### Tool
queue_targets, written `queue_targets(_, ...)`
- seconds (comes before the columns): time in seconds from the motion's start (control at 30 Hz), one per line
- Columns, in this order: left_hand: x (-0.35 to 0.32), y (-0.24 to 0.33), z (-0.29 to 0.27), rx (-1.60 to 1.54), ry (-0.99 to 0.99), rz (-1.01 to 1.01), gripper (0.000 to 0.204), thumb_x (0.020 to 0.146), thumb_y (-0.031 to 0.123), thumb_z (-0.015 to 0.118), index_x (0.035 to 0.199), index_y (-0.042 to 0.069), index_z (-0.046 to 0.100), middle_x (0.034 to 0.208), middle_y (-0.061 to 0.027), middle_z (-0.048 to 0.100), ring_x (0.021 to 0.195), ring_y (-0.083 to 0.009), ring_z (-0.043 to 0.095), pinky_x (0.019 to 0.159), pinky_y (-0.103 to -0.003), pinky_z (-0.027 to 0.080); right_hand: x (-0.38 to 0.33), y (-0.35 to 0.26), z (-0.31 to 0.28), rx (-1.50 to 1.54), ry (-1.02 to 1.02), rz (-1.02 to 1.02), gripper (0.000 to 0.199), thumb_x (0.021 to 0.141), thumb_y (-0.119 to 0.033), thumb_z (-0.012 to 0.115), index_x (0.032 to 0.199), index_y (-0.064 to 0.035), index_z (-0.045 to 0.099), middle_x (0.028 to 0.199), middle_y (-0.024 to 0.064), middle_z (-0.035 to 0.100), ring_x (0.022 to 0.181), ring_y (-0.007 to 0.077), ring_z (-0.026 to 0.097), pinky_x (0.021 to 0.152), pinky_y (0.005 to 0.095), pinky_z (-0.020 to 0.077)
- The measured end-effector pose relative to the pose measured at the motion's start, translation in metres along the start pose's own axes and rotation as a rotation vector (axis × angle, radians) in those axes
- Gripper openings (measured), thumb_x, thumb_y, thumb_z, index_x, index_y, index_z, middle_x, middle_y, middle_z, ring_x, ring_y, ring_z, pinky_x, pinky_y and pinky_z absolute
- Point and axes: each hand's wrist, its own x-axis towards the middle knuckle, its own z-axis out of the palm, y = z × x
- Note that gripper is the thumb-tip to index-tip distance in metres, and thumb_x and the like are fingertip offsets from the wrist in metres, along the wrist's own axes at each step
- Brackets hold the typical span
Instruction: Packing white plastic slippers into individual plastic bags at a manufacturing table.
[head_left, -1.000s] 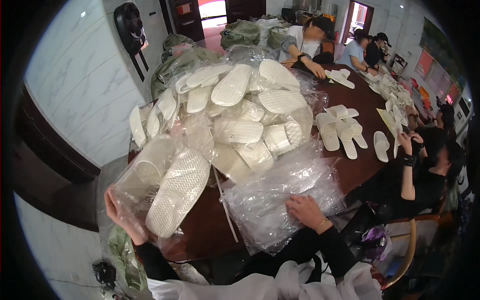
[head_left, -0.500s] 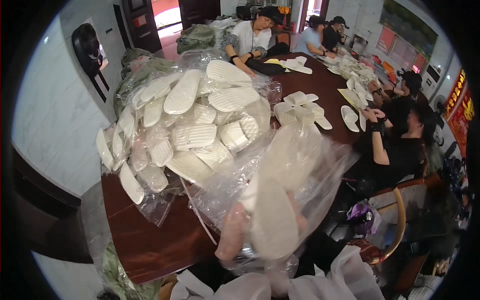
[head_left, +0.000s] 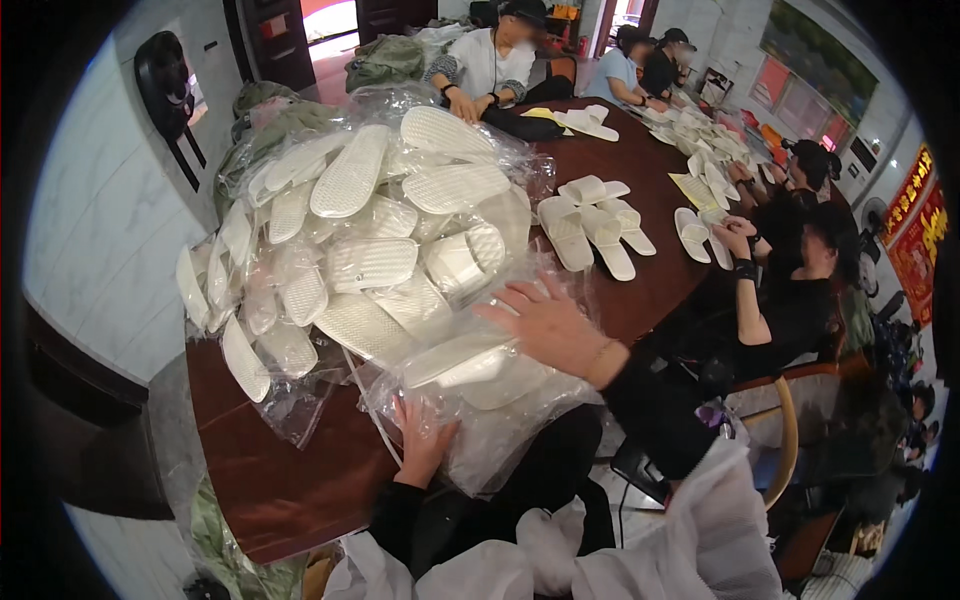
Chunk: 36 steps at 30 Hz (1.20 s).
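A clear plastic bag with white slippers in it lies at the near edge of the table, against the heap. My right hand rests across the top right of this bag, palm down with its fingers spread. Beside the bag's lower left is my left hand, its fingers stretched upward and thumb apart, touching the film; the plastic partly blurs its fingertips. Directly beyond both hands rises a large pile of bagged white slippers with textured soles.
Unbagged white slippers stand on the dark red table right of the pile. A pale strip lies by my left hand. Co-workers sit along the far and right sides; a wooden chair stands at the right.
The bagged slippers, held upright before me, have come down flat against the heap. My right hand has moved out from behind them onto the bag; my left has shifted left.
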Motion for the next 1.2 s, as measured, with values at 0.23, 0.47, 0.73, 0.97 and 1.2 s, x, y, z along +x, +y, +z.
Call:
queue_targets(0.23, -0.001, 0.0, -0.01, -0.113, -0.046, 0.016, 0.065, 0.077, 0.024, 0.076, 0.136, 0.009, 0.053, 0.139, -0.0175, 0.047, 0.135, -0.0412, 0.035, 0.117, -0.06, 0.013, -0.04, 0.01, 0.043, 0.313, 0.599, 0.653, 0.032, 0.084, -0.016, 0.068, 0.115, -0.0113, 0.063, 0.109, 0.014, 0.061, 0.101, 0.0354, 0.058, 0.085, 0.042, 0.0478)
queue_targets(0.47, -0.003, -0.003, -0.013, -0.194, -0.051, -0.061, 0.047, 0.082, 0.006, 0.06, 0.129, 0.006, 0.057, 0.134, -0.0165, 0.052, 0.133, -0.039, 0.039, 0.118, -0.056, 0.017, -0.102, 0.044, 0.098, 0.531, 0.184, 0.923, 0.014, 0.088, -0.018, 0.062, 0.093, -0.005, 0.067, 0.087, 0.0168, 0.068, 0.079, 0.0352, 0.066, 0.07, 0.043, 0.0514)
queue_targets(0.73, -0.003, -0.008, 0.0, -0.24, 0.026, -0.067, 0.038, 0.085, 0.007, 0.058, 0.123, 0.007, 0.061, 0.128, -0.0189, 0.054, 0.125, -0.0398, 0.046, 0.118, -0.053, 0.021, -0.1, 0.079, 0.159, 0.21, 0.151, 0.655, 0.033, 0.082, -0.025, 0.07, 0.111, -0.0096, 0.064, 0.109, 0.0129, 0.064, 0.105, 0.0351, 0.057, 0.088, 0.0425, 0.0464)
queue_targets(0.97, -0.011, -0.014, -0.003, -0.334, -0.009, -0.141, 0.031, 0.086, 0.005, 0.059, 0.117, 0.006, 0.063, 0.117, -0.0176, 0.057, 0.114, -0.04, 0.052, 0.104, -0.047, 0.039, -0.072, 0.033, 0.065, 0.376, 0.411, 0.47, 0.045, 0.079, -0.026, 0.076, 0.115, -0.008, 0.058, 0.113, 0.0133, 0.061, 0.114, 0.0343, 0.054, 0.097, 0.0412, 0.0425)
queue_targets(1.2, -0.007, -0.02, 0.004, -0.336, -0.01, -0.147, 0.027, 0.084, 0.002, 0.06, 0.111, 0.005, 0.064, 0.113, -0.0165, 0.059, 0.112, -0.0391, 0.053, 0.1, -0.045, 0.042, -0.063, 0.045, 0.089, 0.839, 0.23, 0.538, 0.037, 0.086, -0.018, 0.072, 0.116, -0.0028, 0.055, 0.124, 0.0134, 0.058, 0.109, 0.0263, 0.058, 0.095, 0.0351, 0.0458)
